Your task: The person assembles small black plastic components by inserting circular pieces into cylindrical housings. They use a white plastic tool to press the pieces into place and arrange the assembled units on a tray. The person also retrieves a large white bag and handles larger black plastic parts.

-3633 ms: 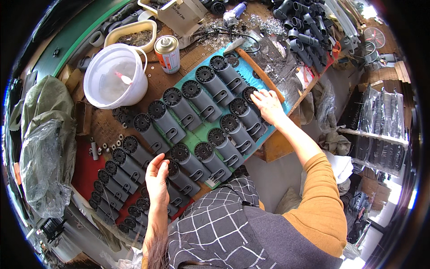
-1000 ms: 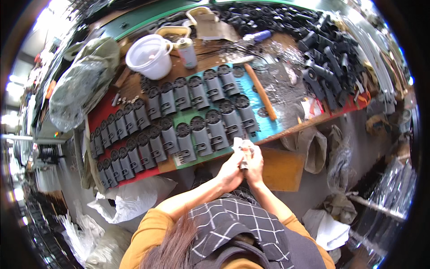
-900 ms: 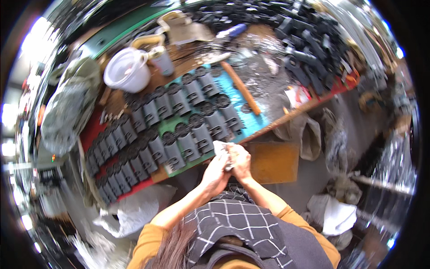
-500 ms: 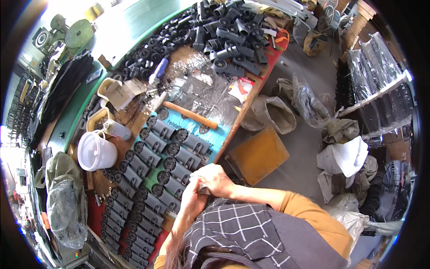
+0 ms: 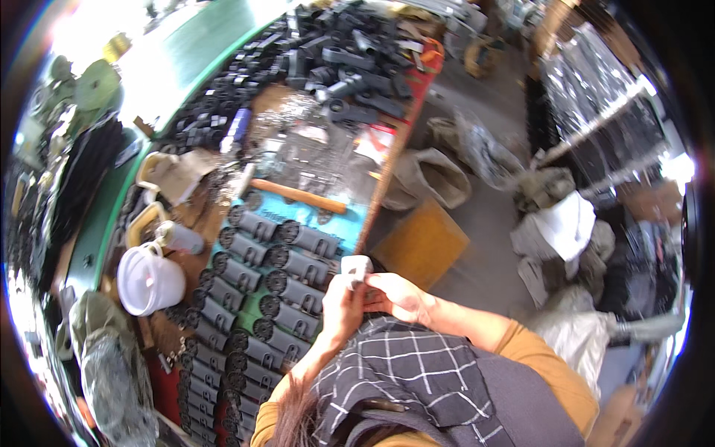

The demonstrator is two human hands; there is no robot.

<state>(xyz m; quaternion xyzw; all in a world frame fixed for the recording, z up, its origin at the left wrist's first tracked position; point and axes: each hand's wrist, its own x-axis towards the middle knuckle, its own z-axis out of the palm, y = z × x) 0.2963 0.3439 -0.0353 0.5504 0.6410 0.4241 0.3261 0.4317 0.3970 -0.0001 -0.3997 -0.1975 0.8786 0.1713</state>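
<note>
In front of my checked apron, a small white-grey object sticks up from my fingertips; blur hides its kind. My left hand is closed on it from the left. My right hand has its fingers bent in at the same object, and their tips are partly hidden. Just left of the hands lie rows of grey-black plastic housings, each with a round slotted end. A hammer with a wooden handle rests across the blue sheet beyond the rows.
A heap of black plastic parts covers the table's far end. Along the left stand a white bucket and a bottle. Right of the table edge are a yellow-brown board, an open sack and wrapped stacks on a shelf.
My hands have drawn slightly apart, and the white-grey object, mostly covered before, now shows above my fingers. The whole view has shifted and blurred; the housings have stayed in their rows.
</note>
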